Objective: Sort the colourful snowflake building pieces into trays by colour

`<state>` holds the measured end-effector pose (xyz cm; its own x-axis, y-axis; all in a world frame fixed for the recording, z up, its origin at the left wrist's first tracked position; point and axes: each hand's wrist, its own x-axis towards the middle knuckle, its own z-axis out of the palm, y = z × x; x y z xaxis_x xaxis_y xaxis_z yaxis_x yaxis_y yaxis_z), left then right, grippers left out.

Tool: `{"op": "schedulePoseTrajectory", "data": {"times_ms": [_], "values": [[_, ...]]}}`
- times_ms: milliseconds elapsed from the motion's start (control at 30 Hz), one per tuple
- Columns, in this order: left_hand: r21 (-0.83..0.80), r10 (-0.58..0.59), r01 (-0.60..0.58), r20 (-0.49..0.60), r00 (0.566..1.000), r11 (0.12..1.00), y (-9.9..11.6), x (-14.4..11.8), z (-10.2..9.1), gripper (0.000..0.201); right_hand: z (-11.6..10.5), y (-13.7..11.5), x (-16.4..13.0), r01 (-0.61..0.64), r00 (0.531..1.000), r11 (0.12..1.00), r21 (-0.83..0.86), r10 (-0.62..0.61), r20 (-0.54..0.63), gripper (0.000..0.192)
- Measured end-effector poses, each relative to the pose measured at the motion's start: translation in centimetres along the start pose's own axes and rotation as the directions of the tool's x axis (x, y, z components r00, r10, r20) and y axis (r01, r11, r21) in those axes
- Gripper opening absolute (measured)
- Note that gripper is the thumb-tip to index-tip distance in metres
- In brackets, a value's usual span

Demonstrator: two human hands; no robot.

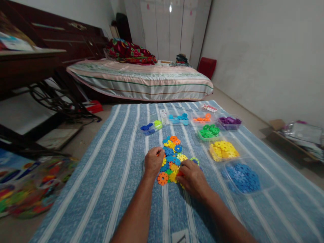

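Meanwhile your left hand (153, 161) pinches an orange piece at the left edge of the mixed pile of snowflake discs (172, 158) mid-cloth, while your right hand (192, 179) curls over its near right edge. A careless sweep could scatter discs across the striped cloth (113, 175). Your right fingers hide whatever they grip.

Your pile of discs (172, 157) lies mid-mat (113, 175); trays (224, 150) sit toward its right edge, the bed (141, 81) beyond its far edge.
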<state>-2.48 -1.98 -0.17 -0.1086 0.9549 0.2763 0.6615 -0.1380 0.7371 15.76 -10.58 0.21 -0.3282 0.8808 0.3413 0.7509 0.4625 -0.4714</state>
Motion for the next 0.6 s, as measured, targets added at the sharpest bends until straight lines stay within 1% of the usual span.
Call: {"op": "schedulePoseTrajectory", "data": {"times_ms": [167, 367, 500, 600], "values": [[-0.008, -0.001, 0.001, -0.003, 1.000, 1.000, 0.13, -0.01, -0.10, 0.019, -0.21, 0.32, -0.05, -0.010, 0.998, 0.990, 0.139, 0.018, -0.057, 0.003], [-0.013, -0.005, 0.004, -0.006, 1.000, 1.000, 0.02, -0.02, 0.01, 0.020, -0.44, 0.78, 0.08, -0.054, 0.995, 0.960, 0.275, 0.074, -0.061, 0.008], [-0.013, -0.004, 0.004, -0.008, 1.000, 1.000, -0.06, -0.02, 0.05, 0.020, -0.67, 0.88, 0.16, -0.111, 0.986, 0.923, 0.368, 0.150, -0.079, 0.009], [-0.010, -0.003, 0.003, -0.010, 1.000, 1.000, 0.02, -0.03, 0.00, 0.020, -0.97, 0.86, 0.24, -0.161, 0.973, 0.874, 0.459, 0.219, -0.076, 0.012]]}}
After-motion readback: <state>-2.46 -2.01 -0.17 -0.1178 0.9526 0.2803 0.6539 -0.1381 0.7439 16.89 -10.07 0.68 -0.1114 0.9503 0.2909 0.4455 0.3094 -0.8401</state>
